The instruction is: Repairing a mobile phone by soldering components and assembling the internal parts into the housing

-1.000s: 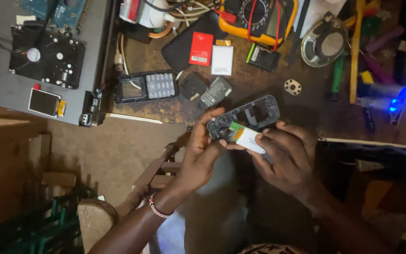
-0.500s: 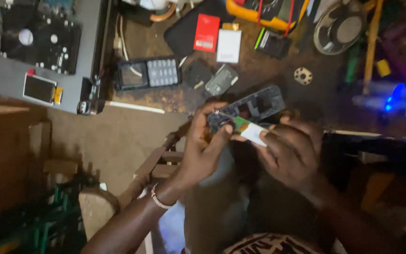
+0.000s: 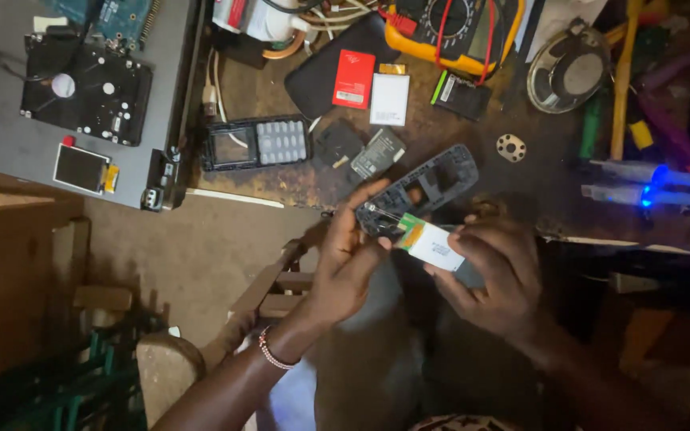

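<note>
So, your workbench (image 3: 473, 172) is the biggest thing here, a scuffed brown top running across above your hands, w/ a grey slab (image 3: 9, 152) sitting on its far-left end. On that slab, well left of your grip, there's a black drive-looking unit (image 3: 85, 88) and a small screen module (image 3: 81, 168) just below it. Up and right of your grip sits a yellow multimeter (image 3: 449, 28), and further right a round metal speaker (image 3: 566, 72). Straight up from your hands is a dark pouch w/ a red card (image 3: 354, 78) on it and a white card (image 3: 390, 99) beside that. Left and a bit up from the grip lies a black phone front w/ keypad (image 3: 255, 144), flat on the bench.

Now the main bit: your left hand (image 3: 345, 267) has the dark phone frame (image 3: 418, 188) pinched at its lower-left end, thumb and fingers pressed onto it, frame tilted up toward the right over the bench edge. Your right hand (image 3: 493, 275) is closed around a small white-labelled part w/ an orange-green end (image 3: 430, 243), fingertips pinching it, and that end sits right against the frame's lower end. Can't tell if it's actually seated in there or just touching.

Smaller stuff: a grey battery-ish block (image 3: 377, 153) just above the frame, and a little round perforated disc (image 3: 511, 148) up-right of it.
</note>
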